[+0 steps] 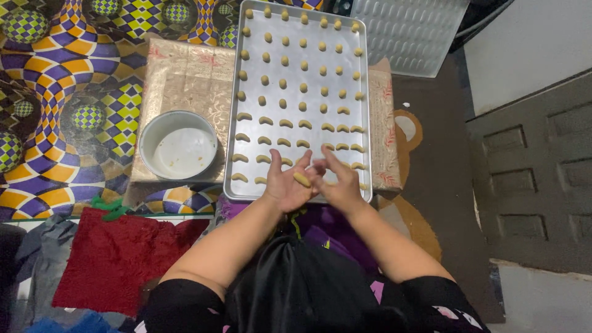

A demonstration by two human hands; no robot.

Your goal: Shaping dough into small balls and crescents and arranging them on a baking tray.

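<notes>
Pale dough filled most of what I saw: a small tan roll of dough (302,179) lay across the open palm of the left hand (288,184), just over the near edge of the rectangular silver metal baking tray (364,123). The right hand (338,182) pressed against it from the right, fingers spread and blurred, so I could not tell how tightly its grip closed; the left grip was wide, cradling the roll, not pinching it.

I judged the tray to be nearly full. Its far half carried rows of small round dough balls (285,61), and its near half carried rows of curved crescent pieces (265,121), running almost to the near rim. Only a little bare metal showed near the hands, some of it hidden behind them.

Left of the tray stood a round white enamel bowl (179,145), almost emptied, holding only a few crumbs. Tray and bowl both rested on a low desk covered in gold patterned cloth (185,74). Beyond it lay a purple, yellow and green checkered mat (55,74), and a red fuzzy cloth (117,253) sat near the left arm.
</notes>
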